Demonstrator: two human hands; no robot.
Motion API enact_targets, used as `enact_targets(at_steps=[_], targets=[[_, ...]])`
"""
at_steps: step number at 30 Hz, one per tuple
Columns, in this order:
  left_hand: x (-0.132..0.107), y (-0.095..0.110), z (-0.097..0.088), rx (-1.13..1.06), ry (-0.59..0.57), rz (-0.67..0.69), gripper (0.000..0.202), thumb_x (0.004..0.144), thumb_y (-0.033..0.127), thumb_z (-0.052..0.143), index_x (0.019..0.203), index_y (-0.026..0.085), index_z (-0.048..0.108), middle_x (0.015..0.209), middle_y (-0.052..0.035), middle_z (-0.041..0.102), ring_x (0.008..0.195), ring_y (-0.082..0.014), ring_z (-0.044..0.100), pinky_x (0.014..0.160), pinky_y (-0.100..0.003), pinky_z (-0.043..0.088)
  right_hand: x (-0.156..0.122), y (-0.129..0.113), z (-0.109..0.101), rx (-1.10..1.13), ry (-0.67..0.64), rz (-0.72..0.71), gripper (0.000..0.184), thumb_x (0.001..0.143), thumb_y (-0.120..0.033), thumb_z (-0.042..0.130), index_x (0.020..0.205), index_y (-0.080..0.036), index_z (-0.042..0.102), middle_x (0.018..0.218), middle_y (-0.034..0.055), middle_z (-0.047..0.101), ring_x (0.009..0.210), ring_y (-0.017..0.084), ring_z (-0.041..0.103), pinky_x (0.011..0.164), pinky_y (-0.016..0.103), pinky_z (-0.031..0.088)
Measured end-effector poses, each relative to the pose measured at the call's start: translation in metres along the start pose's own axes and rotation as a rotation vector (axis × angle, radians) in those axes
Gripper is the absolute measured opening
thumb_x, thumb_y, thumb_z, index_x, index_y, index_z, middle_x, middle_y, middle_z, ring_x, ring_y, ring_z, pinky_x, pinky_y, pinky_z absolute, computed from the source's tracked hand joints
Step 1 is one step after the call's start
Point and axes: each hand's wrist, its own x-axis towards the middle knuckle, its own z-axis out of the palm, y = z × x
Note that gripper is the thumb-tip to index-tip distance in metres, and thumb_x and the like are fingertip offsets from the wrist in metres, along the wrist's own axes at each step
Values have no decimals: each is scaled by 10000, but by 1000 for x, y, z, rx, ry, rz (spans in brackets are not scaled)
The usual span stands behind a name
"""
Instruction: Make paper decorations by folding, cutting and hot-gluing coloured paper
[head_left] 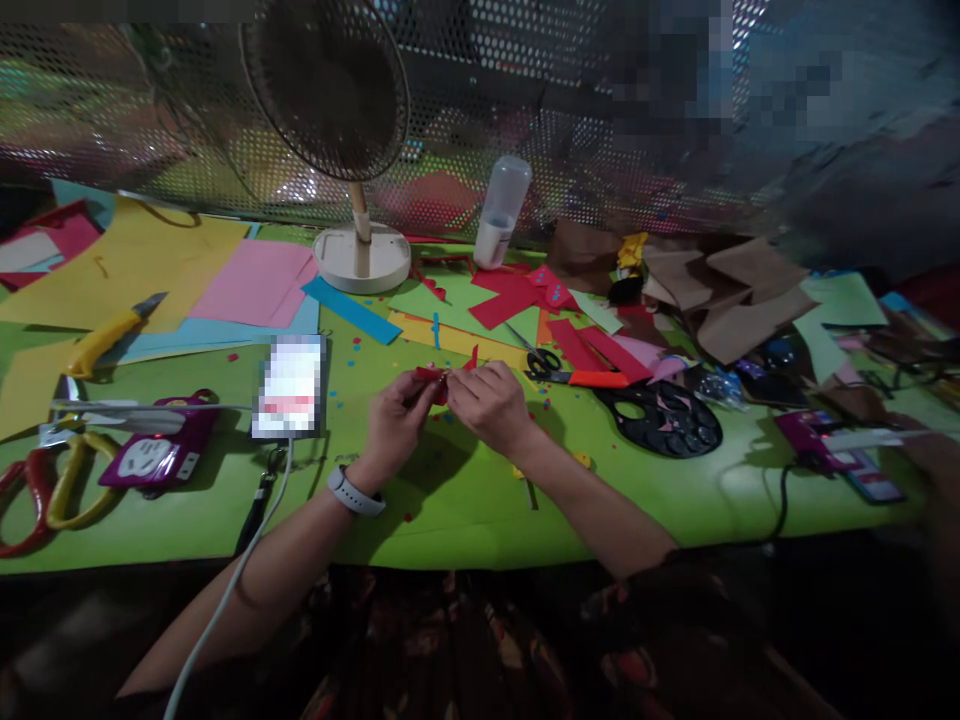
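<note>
Above the middle of the green table (480,500), my two hands meet at a small red paper piece (441,388). My left hand (399,412) pinches its left side between thumb and fingers. From the other side my right hand (491,402) closes on it, with a narrow red end sticking up past the fingers. Most of the piece is hidden by my fingers, so its shape cannot be made out. Just right of my right hand lie black-handled scissors (544,362). Tiny red and blue paper bits are scattered around my hands.
A phone (289,388) with a cable lies left of my hands, beside a purple power strip (161,445) and large scissors (71,490). A yellow-handled knife (112,335) rests further back. Behind stand a fan (361,255) and a bottle (501,215). A black palette (664,418) sits right.
</note>
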Motion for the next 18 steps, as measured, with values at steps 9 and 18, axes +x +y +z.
enact_targets(at_steps=[9,18], targets=[[4,8,0,-1,16,2,210,873,345,688,984,167,701,924,-77,775,816,-172,737,791,-327,624,1,5,-5,84,30,89,222,971,-206,519,1028,-158,728,996,95,764,827,185,647,775,369,399],[5,4,0,-98,44,-142,289,804,412,749,898,147,681,816,-53,754,699,-148,714,634,-274,625,-2,0,-12,56,39,3,232,974,-184,514,1095,-175,712,1101,100,744,923,199,652,826,386,419]])
